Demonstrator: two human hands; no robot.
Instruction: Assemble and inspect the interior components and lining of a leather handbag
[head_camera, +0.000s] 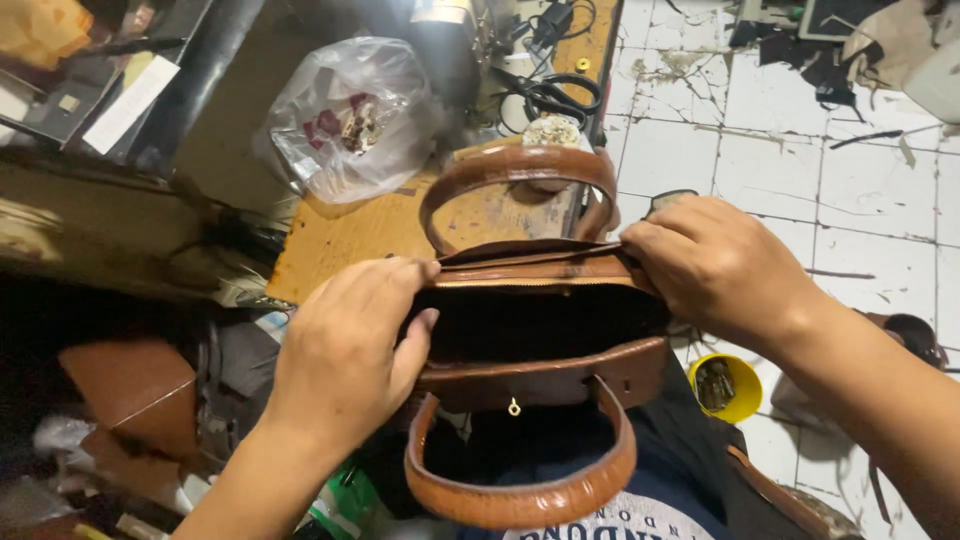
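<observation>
Right now I've got my left hand (345, 350) and right hand (715, 265) each pinching a rim of the brown bag (540, 370), spreading its mouth wide over my lap to expose the inside.

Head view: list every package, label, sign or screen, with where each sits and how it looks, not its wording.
Clear plastic bag: on the workbench beyond the brown handbag, crumpled, with small dark-red and metallic bits inside.
White paper strip: top left, lying on dark flat items, long and rectangular.
Yellow round tub: on the tiled floor, below the right hand, holding small metal parts.
Green and white package: bottom edge, by the left forearm, mostly hidden.
No screens or signs.
</observation>
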